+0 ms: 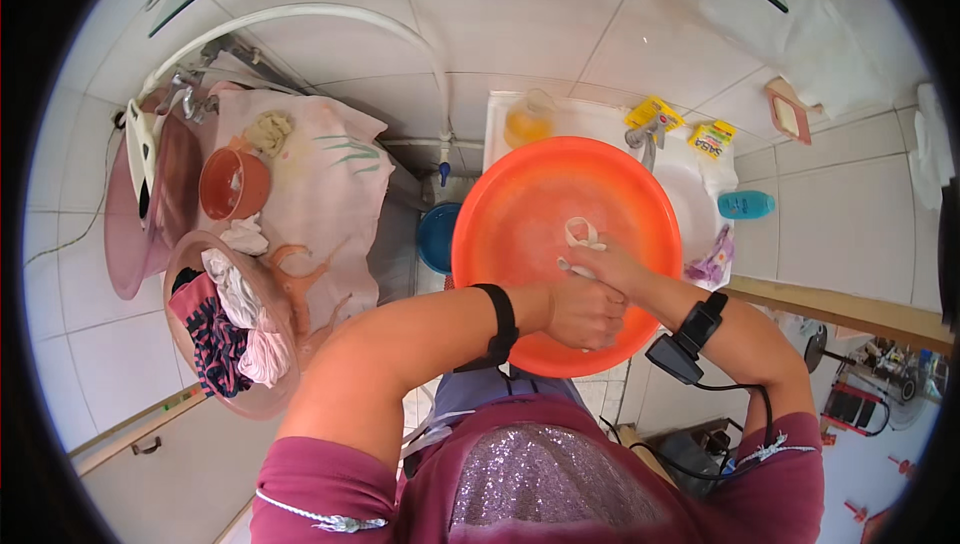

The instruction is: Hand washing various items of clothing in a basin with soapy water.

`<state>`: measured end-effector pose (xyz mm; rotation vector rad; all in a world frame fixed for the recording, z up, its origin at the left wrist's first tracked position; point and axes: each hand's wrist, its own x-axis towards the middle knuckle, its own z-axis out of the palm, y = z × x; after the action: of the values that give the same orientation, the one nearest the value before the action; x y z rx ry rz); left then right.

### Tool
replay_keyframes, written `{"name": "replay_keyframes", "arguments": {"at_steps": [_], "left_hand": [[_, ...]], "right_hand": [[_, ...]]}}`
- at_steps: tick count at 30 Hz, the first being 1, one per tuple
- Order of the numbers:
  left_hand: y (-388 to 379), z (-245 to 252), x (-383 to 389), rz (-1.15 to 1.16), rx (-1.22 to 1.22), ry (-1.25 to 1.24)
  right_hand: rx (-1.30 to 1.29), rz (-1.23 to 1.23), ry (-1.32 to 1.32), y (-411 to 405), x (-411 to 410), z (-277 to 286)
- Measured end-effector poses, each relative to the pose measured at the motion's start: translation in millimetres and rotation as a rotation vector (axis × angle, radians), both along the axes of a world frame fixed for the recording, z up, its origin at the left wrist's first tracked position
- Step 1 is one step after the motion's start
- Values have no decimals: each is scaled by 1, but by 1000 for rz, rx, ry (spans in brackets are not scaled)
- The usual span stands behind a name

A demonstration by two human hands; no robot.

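Note:
Both of my hands are over a large orange plastic basin [517,191] that holds cloudy liquid and rests on the sink's edge. My left hand [587,311] is closed round a small pale cloth and touches my right hand [609,263]. The fingers of my right hand are also closed on this pale cloth [581,233], and a loop of it sticks out beyond them. Most of the cloth is hidden inside the hands. Black straps go round both wrists, the right one with a black box on it.
On the left, a pink basin [180,304] of clothes, an orange pot [234,184] and a yellowish cloth [268,131] lie on a covered surface. Around the sink are a faucet [651,137], yellow packets [711,139], a blue bottle [746,204] and a jug of yellow liquid [529,120]. A blue bucket [437,240] stands lower down.

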<state>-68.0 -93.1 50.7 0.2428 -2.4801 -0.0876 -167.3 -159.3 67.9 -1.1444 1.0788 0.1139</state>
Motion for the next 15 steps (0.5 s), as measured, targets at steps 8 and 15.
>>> {"name": "replay_keyframes", "arguments": {"at_steps": [8,15], "left_hand": [[4,5,2,-70,-51,-100],[-3,3,3,-163,-24,-71]], "right_hand": [[87,-157,-80,11,6,4],[98,-263,-123,12,1,-8]]}}
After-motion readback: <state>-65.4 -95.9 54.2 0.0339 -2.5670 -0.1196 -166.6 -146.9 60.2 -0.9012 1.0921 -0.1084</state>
